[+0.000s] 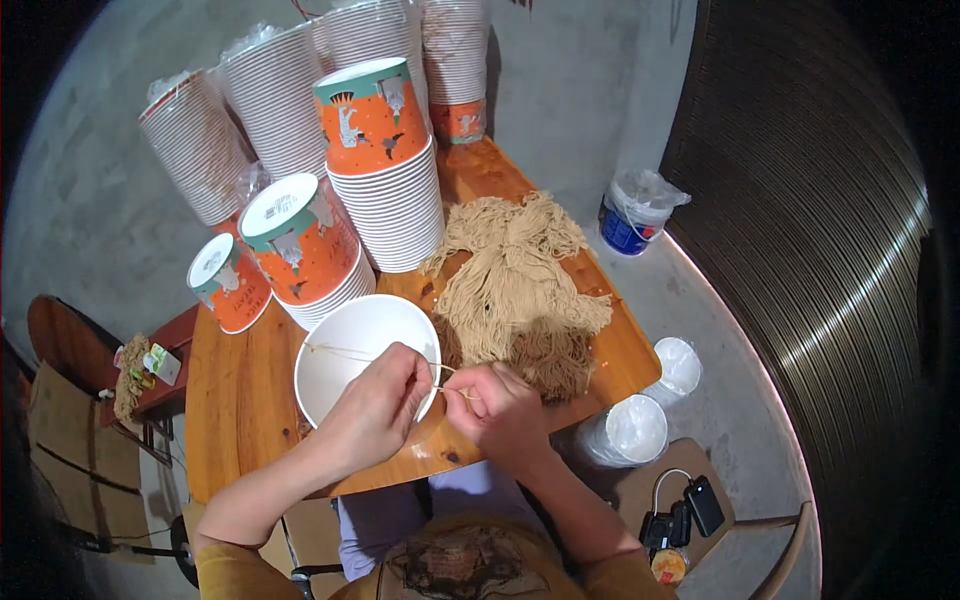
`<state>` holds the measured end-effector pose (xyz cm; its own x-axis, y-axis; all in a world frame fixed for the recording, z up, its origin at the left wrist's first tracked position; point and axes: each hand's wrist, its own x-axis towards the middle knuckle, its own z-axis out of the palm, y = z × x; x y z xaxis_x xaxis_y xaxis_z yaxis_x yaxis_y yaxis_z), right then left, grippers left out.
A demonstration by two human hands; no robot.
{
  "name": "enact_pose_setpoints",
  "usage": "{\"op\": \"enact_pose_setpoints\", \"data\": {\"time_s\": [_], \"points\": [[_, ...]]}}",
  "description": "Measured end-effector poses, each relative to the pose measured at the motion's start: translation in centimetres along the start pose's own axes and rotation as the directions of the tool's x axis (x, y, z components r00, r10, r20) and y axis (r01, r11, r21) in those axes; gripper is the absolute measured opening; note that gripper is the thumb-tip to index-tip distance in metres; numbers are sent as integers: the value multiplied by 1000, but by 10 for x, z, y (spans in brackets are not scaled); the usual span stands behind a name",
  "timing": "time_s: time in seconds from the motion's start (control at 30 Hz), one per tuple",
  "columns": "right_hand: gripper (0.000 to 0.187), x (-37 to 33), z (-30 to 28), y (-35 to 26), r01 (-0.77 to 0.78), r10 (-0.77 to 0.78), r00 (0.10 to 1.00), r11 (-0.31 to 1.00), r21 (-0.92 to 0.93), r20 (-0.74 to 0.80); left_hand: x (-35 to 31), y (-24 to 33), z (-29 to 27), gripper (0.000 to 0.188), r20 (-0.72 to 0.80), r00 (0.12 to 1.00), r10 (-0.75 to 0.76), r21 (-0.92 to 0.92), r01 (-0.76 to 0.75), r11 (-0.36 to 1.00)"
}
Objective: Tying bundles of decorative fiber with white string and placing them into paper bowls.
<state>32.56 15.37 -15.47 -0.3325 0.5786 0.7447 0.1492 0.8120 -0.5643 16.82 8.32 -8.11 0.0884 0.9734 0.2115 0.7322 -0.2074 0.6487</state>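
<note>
Over the near rim of a white paper bowl (345,345), my left hand (385,395) is closed in a pinch on a thin tan string (340,350). One length of the string trails left across the bowl's inside. A short stretch passes from the left fingers to my right hand (490,405), which also pinches it, just right of the bowl. Beyond the right hand lies a heap of tan yarn (515,275), its nearest strands in shadow.
Upside-down stacks of orange-and-green paper buckets (370,125) crowd the back left of the wooden table (235,400). Wrapped white stacks (270,95) stand behind. Lined bins (635,430) and a blue pail (627,230) are on the floor at right, near a chair holding a phone (705,505).
</note>
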Motion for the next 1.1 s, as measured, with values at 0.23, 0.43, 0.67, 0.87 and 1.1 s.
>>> {"op": "enact_pose_setpoints", "data": {"time_s": [0.23, 0.43, 0.67, 0.87, 1.1], "points": [[15, 2, 1, -3, 25, -25, 997, 1000, -5, 70, -2, -8, 2, 8, -3, 1000, 11, -25, -11, 1000], [14, 6, -8, -11, -108, 82, 982, 982, 152, 169, -5, 2, -6, 16, -41, 998, 46, 78, -43, 996], [20, 43, -62, 0, 7, -12, 850, 1000, 12, 527, -45, 6, -23, 25, 122, 992, -10, 317, -30, 948], [11, 75, -25, -14, 130, -187, 798, 982, 139, 573, -69, -9, -39, 32, 13, 983, 182, 500, -164, 850], [14, 70, 36, -6, 122, -160, 848, 987, 108, 504, -71, -31, -41, 20, -106, 994, -12, 225, 36, 974]]}}
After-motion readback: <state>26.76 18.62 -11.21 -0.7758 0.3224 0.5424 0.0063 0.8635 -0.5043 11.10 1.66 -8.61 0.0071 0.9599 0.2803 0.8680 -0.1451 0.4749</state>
